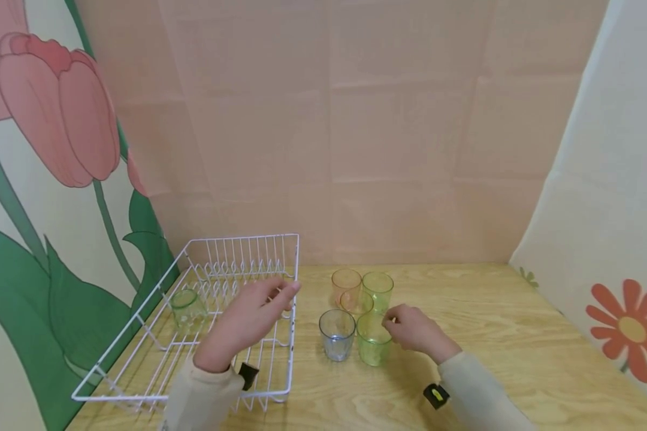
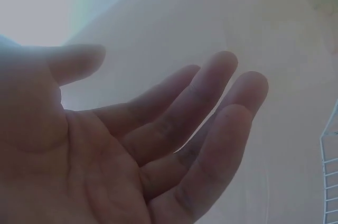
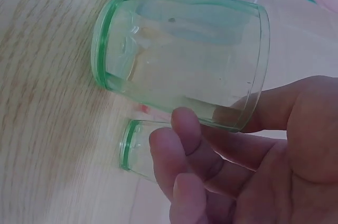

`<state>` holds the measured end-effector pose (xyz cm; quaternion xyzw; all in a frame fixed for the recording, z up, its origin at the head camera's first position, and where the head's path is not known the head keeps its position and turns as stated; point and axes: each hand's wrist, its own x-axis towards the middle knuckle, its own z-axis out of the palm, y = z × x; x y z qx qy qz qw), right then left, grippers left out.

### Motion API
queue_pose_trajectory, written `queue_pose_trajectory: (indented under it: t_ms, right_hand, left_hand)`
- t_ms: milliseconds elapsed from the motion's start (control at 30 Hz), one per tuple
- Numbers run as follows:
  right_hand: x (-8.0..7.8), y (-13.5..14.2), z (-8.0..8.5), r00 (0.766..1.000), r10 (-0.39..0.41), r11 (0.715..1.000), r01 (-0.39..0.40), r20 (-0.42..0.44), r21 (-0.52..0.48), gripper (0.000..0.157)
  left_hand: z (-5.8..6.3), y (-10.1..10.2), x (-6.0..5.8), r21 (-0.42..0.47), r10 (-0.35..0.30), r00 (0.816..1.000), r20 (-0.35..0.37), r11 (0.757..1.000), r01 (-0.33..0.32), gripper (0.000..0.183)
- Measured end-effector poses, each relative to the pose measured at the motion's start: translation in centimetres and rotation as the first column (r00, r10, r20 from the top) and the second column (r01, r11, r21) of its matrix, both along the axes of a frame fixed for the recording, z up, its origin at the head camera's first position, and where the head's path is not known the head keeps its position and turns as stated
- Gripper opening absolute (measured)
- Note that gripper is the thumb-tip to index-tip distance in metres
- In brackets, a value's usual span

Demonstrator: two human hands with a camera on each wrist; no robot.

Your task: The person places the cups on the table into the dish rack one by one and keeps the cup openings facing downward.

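At the front right of a cluster of glasses, a green glass (image 1: 374, 348) stands upright on the table. My right hand (image 1: 416, 330) pinches its rim; in the right wrist view the thumb reaches over the edge of the green glass (image 3: 185, 60) while fingers bend along the outside. A clear bluish glass (image 1: 336, 341) stands to its left. Behind are an orange glass (image 1: 347, 284), a yellowish glass (image 1: 356, 302) and another green glass (image 1: 378, 287). My left hand (image 1: 250, 320) is over the dish rack's right part, holding nothing, its fingers (image 2: 211, 155) loosely bent in the left wrist view.
A white wire dish rack (image 1: 293, 359) occupies the table's left side. Inside it, at the left, sits a green glass (image 1: 187, 311) that looks upside down. The wood-patterned table (image 1: 480, 347) meets a pinkish backdrop (image 1: 410, 149) and flower-printed side panels.
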<state>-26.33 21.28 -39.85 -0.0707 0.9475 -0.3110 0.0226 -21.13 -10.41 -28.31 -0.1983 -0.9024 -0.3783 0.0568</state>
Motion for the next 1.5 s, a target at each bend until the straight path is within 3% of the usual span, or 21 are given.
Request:
queue_pose_trajectory:
  t_ms: [100,567,833,967,1133,1333,1500]
  right_hand:
    - [0.0,0.0,0.0,0.999,0.003,1.000,-0.002,0.033,-0.018,0.025]
    - [0.4,0.4,0.3,1.000,0.031,0.999,-0.031,0.002,-0.043,0.023]
    - [0.7,0.6,2.1,0.996,0.047,0.998,-0.049,-0.080,-0.029,0.025]
    - [1.0,0.4,3.1,0.990,0.017,1.000,-0.021,-0.140,-0.023,0.024]
    - [1.7,-0.1,4.1,0.976,-0.032,0.999,0.026,-0.217,-0.029,0.024]
    - [2.8,-1.1,5.3,0.941,-0.075,0.997,0.064,-0.331,-0.044,0.022]
    - [3.9,-2.0,6.2,0.932,-0.053,0.996,0.021,-0.358,-0.092,0.022]
  left_hand:
    - [0.1,-0.1,0.0,0.017,0.000,1.000,0.020,1.000,0.000,0.041]
    - [-0.1,-0.3,-0.4,0.008,-0.001,0.999,0.041,1.000,0.001,0.041]
    - [-0.2,-0.1,-0.4,-0.017,0.011,0.999,0.042,1.000,-0.010,0.038]
    - [-0.4,0.2,-0.4,-0.033,0.008,0.999,0.050,0.999,-0.006,0.035]
    - [-0.9,0.9,-0.5,-0.026,-0.024,0.998,0.053,0.999,0.026,0.038]
    - [-1.7,2.0,-0.5,-0.017,-0.105,0.993,0.054,0.994,0.106,0.050]
    - [-2.1,3.1,-0.5,0.017,-0.168,0.982,0.087,0.986,0.167,0.059]
